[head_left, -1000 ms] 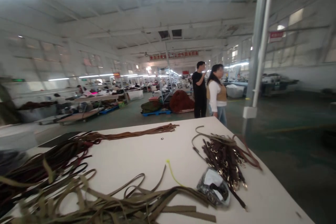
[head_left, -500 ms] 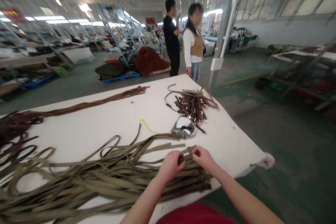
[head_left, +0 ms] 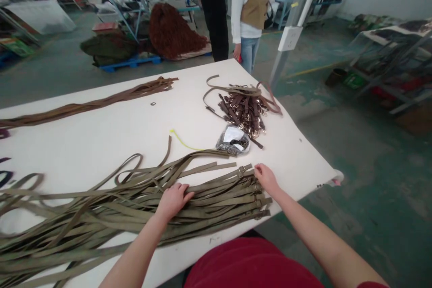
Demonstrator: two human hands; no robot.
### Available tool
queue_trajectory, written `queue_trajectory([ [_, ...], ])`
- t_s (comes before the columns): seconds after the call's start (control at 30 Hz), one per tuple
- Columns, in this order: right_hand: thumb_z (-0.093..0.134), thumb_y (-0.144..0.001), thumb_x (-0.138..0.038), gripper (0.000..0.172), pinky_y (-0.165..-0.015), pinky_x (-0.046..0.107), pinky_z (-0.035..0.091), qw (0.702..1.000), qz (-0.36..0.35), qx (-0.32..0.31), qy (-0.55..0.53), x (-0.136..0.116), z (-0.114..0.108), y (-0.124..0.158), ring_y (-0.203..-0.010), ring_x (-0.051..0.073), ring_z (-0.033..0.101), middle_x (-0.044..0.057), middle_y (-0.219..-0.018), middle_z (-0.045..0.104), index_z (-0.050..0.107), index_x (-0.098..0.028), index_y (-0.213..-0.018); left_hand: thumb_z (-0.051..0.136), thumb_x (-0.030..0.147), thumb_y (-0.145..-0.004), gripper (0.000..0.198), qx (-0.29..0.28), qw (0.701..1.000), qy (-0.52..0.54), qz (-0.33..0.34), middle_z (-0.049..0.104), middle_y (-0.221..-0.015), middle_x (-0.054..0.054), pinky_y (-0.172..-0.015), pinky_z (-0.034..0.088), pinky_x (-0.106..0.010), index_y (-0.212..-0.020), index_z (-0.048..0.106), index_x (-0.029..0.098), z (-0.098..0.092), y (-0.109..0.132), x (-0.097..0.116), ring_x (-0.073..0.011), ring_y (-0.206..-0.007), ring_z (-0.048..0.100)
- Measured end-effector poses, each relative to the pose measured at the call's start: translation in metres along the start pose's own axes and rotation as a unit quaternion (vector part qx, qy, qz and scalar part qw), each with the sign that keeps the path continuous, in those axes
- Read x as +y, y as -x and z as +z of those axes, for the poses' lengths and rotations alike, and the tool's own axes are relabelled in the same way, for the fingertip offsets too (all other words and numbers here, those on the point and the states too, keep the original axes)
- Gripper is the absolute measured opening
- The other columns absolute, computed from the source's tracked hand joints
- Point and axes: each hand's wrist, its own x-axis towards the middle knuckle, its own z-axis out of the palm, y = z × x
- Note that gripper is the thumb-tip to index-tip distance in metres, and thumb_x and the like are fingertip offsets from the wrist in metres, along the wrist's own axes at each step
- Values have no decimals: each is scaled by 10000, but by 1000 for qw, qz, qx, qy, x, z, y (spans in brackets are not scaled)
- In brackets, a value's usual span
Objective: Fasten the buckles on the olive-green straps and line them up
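A thick bundle of long olive-green straps (head_left: pixel 216 191) lies across the near part of the table. My left hand (head_left: pixel 174 199) rests on the straps, its thumb apart from the fingers. At the right end of the bundle my right hand (head_left: pixel 267 178) is closed, fingertips pinched at the tip of an olive strap (head_left: pixel 229 174). A small metal buckle (head_left: pixel 241 169) sits on that strap, just left of these fingertips. More buckles (head_left: pixel 258 187) show along the bundle's right ends, below the hand.
Beyond the straps on the white table (head_left: pixel 189 112) are a clear bag of small hardware (head_left: pixel 232 139), dark brown straps with metal clasps (head_left: pixel 245 108), a yellow tie (head_left: pixel 184 142) and brown straps (head_left: pixel 111 99). Two people stand past the far edge, near a pole (head_left: pixel 290 31).
My left hand has moved left, from beside the buckle to the middle of the bundle. My right hand stays near the strap ends. The view has tilted down.
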Motion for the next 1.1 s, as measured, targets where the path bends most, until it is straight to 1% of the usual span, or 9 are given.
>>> queue_trajectory([
  [0.1, 402, -806, -245, 248, -822, 321, 373, 991, -116, 13, 57, -17, 6, -1, -913, 176, 493, 83, -963, 570, 541, -166, -995, 296, 501, -818, 424, 7, 1000, 19, -6, 548, -926, -81, -762, 360, -311, -1012, 518, 197, 7, 1, 0, -204, -888, 519],
  [0.17, 453, -795, -264, 247, -865, 348, 346, 972, -213, -49, 83, -31, 17, -5, -969, 188, 466, 78, -1021, 557, 548, -190, -1011, 322, 494, -814, 418, 12, 999, 33, -14, 548, -942, -81, -788, 354, -309, -1036, 508, 193, 7, 0, 1, -202, -902, 512],
  [0.23, 501, -775, -289, 225, -891, 386, 317, 953, -264, -105, 104, -40, 32, -10, -994, 204, 451, 71, -1041, 553, 577, -205, -970, 335, 485, -813, 409, 9, 999, 47, -19, 549, -947, -79, -804, 350, -301, -1035, 512, 190, 5, 0, -1, -197, -908, 508],
  [0.4, 490, -788, -293, 171, -889, 382, 318, 953, -247, -142, 103, -36, 56, -20, -983, 194, 456, 62, -981, 565, 617, -195, -847, 260, 439, -850, 402, -26, 998, 55, -5, 563, -858, -60, -772, 358, -284, -853, 582, 198, 2, 5, -16, -176, -828, 517],
  [0.6, 479, -795, -273, 173, -895, 356, 319, 954, -257, -133, 76, -32, 54, -18, -968, 173, 453, 59, -960, 562, 609, -192, -874, 255, 414, -854, 409, -39, 998, 43, -28, 561, -837, -63, -758, 369, -300, -794, 591, 188, 3, 10, -24, -182, -807, 512],
  [0.8, 420, -819, -310, 236, -842, 320, 332, 958, -226, -141, 108, -43, 48, -19, -923, 162, 466, 55, -928, 567, 612, -190, -884, 373, 477, -799, 433, 54, 996, 62, -21, 478, -1137, -103, -900, 311, -317, -1071, 503, 167, -2, -4, 5, -216, -1039, 431],
  [0.9, 395, -826, -315, 256, -806, 304, 337, 957, -194, -161, 142, -46, 45, -12, -875, 155, 481, 49, -878, 575, 615, -192, -872, 309, 434, -835, 388, -13, 996, 84, -27, 554, -984, -92, -853, 335, -307, -968, 560, 170, 1, -10, 22, -197, -950, 484],
  [1.0, 407, -817, -322, 256, -792, 291, 338, 954, -181, -189, 148, -45, 41, -1, -850, 151, 491, 45, -836, 580, 621, -183, -816, 210, 415, -861, 467, -87, 990, 103, -30, 585, -821, -85, -779, 364, -291, -820, 593, 152, 5, -11, 24, -179, -828, 526],
  [1.1, 431, -802, -328, 237, -793, 275, 350, 962, -177, -182, 103, -45, 35, 0, -855, 144, 496, 41, -854, 578, 611, -178, -842, 193, 385, -868, 469, -94, 991, 98, -8, 583, -830, -87, -761, 378, -292, -797, 591, 148, 1, -22, 16, -178, -817, 532],
])
